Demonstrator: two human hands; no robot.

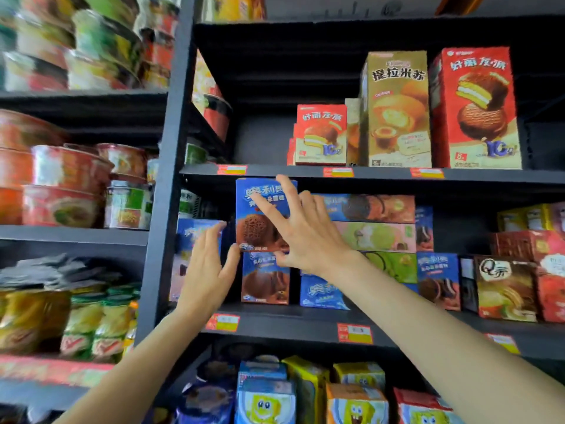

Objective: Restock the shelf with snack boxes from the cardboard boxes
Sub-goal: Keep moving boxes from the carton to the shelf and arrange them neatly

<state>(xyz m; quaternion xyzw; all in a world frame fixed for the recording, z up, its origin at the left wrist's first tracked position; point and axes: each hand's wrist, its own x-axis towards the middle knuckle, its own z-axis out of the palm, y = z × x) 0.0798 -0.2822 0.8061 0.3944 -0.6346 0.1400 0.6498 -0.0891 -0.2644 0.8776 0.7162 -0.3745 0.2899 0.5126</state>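
A blue snack box (pixel 253 221) with a chocolate cake picture stands upright on top of a like blue box (pixel 265 278) on the middle shelf (pixel 293 324). My right hand (pixel 301 231) lies flat against the upper box's front, fingers spread and straight. My left hand (pixel 208 264) reaches up beside the stack's left edge, fingers straight, its thumb touching the upper box's lower left corner. Its fingertips lie on another blue box (pixel 195 237) further left. No cardboard box is in view.
To the right on the same shelf lie stacked flat blue, pink and green boxes (pixel 374 237) and brown boxes (pixel 506 289). The shelf above carries red and gold pie boxes (pixel 397 108). Cup noodles (pixel 64 185) fill the left rack. Cartoon boxes (pixel 266 399) stand below.
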